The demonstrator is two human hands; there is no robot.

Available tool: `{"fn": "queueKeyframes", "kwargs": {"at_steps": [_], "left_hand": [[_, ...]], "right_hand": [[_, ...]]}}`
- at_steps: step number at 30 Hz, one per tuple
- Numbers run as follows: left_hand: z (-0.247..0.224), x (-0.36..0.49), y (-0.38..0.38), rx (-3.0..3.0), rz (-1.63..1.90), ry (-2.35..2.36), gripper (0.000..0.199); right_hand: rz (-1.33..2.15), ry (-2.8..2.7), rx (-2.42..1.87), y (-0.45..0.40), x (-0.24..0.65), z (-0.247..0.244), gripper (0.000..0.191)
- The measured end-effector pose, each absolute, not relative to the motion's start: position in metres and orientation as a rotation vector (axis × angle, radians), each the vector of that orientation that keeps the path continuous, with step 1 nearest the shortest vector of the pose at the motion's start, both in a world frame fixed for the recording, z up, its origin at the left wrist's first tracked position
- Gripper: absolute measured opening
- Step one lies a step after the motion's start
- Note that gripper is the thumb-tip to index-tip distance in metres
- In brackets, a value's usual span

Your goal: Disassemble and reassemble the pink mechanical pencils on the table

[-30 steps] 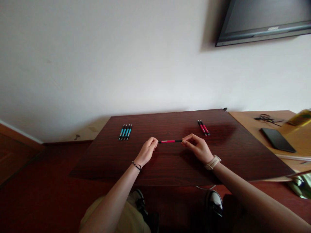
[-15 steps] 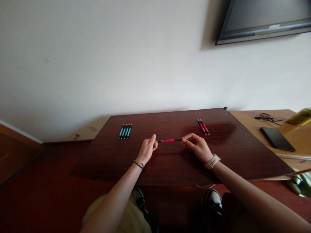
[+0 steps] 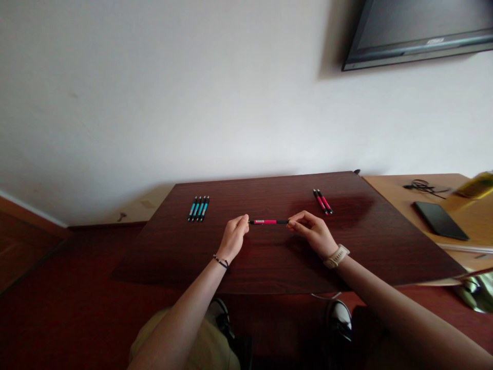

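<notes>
**A red-and-black pen (image 3: 265,222) gripped at its 2 ends**

In the head view, the left hand (image 3: 233,237) is closed on the left end of the pen, and the right hand (image 3: 311,234) pinches the black right end between thumb and fingers. The pen lies crosswise between them, about parallel to the front edge of the dark, reddish-brown worktop (image 3: 269,272); whether it touches the surface is hard to tell.

Farther back on the left, 4 blue-and-black pens (image 3: 198,209) lie side by side in a row on the worktop, slightly slanted. Beyond the right hand, 2 pink-red pens (image 3: 322,201) lie next to each other, slanted the other way.

A dark bracelet (image 3: 221,261) circles the left wrist and a pale watch (image 3: 338,256) the right. To the right, a lighter wooden surface (image 3: 404,200) carries a flat black device (image 3: 440,220), a coiled black cable (image 3: 423,187) and a blurred yellow item (image 3: 476,186). A black screen (image 3: 423,31) hangs on the white wall (image 3: 192,103).
</notes>
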State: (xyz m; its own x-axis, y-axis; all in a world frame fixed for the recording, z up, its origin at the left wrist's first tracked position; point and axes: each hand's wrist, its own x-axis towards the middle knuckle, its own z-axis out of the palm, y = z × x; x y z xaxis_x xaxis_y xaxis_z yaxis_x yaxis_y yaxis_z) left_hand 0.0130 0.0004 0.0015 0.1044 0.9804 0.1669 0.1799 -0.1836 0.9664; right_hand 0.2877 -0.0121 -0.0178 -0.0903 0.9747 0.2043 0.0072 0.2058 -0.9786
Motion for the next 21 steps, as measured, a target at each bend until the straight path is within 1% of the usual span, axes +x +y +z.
{"fn": "queueKeyframes", "kwargs": {"at_steps": [4, 8, 12, 16, 21], "left_hand": [[0.001, 0.013, 0.001, 1.440, 1.175, 1.204, 0.060], [0.002, 0.014, 0.001, 1.365, 1.149, 1.188, 0.062], [0.001, 0.015, 0.000, 1.163, 1.125, 1.081, 0.056], [0.001, 0.012, -0.001, 0.982, 1.040, 1.013, 0.049], [0.004, 0.006, -0.001, 0.770, 0.847, 0.975, 0.046]], "right_hand": [[1.131, -1.363, -1.017, -0.013, 0.288, -0.016, 0.037], [1.105, -1.392, -1.033, -0.014, 0.287, -0.013, 0.039], [1.080, -1.424, -1.042, -0.016, 0.285, -0.009, 0.041], [1.068, -1.454, -1.040, -0.018, 0.283, -0.007, 0.038], [0.838, -1.598, -1.074, -0.025, 0.284, -0.002, 0.030]]}}
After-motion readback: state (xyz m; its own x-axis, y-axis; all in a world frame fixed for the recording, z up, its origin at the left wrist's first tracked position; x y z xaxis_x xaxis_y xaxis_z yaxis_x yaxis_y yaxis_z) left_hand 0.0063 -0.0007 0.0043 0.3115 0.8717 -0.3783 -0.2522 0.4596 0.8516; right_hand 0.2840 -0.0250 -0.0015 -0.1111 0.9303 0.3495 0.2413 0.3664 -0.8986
